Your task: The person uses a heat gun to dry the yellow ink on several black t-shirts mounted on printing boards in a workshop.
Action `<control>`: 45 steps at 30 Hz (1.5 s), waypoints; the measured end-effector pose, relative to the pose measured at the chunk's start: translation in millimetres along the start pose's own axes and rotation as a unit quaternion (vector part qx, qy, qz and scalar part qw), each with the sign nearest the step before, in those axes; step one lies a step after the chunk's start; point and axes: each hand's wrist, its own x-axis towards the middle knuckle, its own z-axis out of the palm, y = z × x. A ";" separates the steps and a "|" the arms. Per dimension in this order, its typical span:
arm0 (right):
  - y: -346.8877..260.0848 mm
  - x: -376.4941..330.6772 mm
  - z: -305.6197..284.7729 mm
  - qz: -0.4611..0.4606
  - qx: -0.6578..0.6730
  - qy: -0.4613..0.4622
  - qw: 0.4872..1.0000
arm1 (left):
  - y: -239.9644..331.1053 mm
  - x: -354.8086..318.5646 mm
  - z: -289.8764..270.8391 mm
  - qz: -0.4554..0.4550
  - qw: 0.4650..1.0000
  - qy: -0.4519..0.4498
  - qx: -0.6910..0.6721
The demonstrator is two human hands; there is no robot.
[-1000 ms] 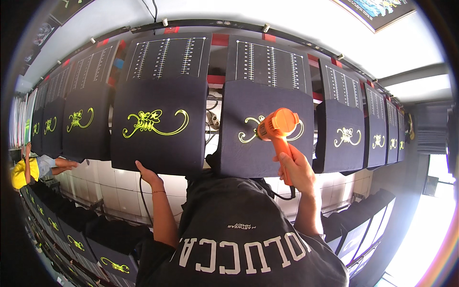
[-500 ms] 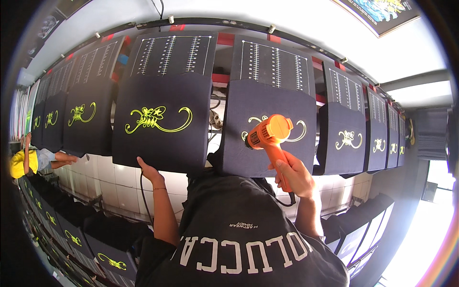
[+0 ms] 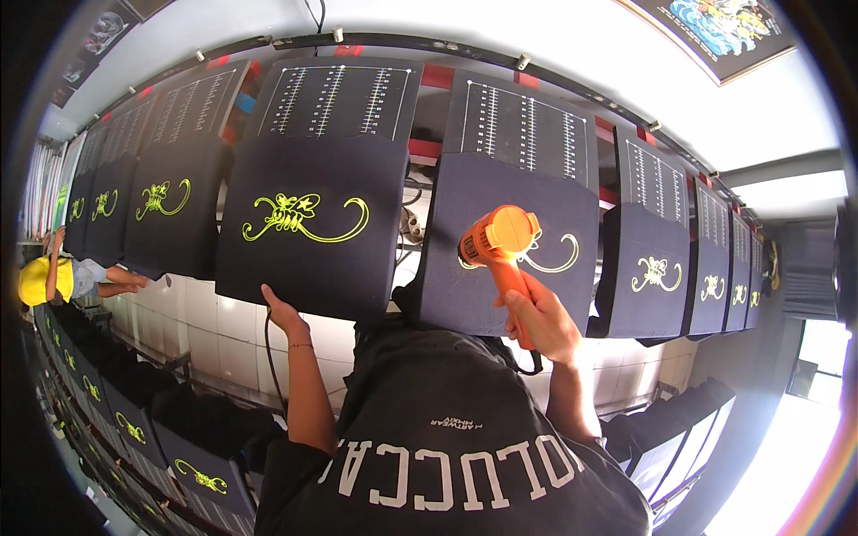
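Observation:
My right hand (image 3: 541,320) is wrapped round the handle of an orange heat gun (image 3: 508,234). The gun sits over a dark T-shirt (image 3: 500,308) stretched on a flat board, its nozzle toward the left part of the yellow print and hiding some of it. To the left, another dark T-shirt (image 3: 304,263) lies on its board with a full neon-yellow line print (image 3: 304,219). By that board's near edge is my left hand (image 3: 284,313), closed on a black cable (image 3: 270,357) that hangs down past my forearm. Whether its fingertips touch the fabric is hard to tell.
More shirt-covered boards (image 3: 657,268) run in a row both ways along a dark metal rail (image 3: 429,45). A second row (image 3: 201,447) stands behind me, across a tiled floor (image 3: 223,330). At far left is a person in a yellow top (image 3: 46,281).
The heat gun has shifted slightly left over the print, uncovering more of its right side. My view has moved a little, so the boards appear farther right. My left hand keeps its hold.

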 end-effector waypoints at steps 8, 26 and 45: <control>-2.7 5.8 -10.6 -0.003 0.031 -0.010 0.999 | 2.3 0.8 -3.1 -0.006 0.998 0.016 0.058; -31.5 24.1 88.2 -0.001 0.099 0.035 0.994 | 119.5 181.6 -111.1 0.052 0.966 0.181 0.178; -103.0 111.0 246.9 -0.027 0.084 0.154 0.984 | 199.8 352.2 -105.6 0.025 0.999 0.020 0.042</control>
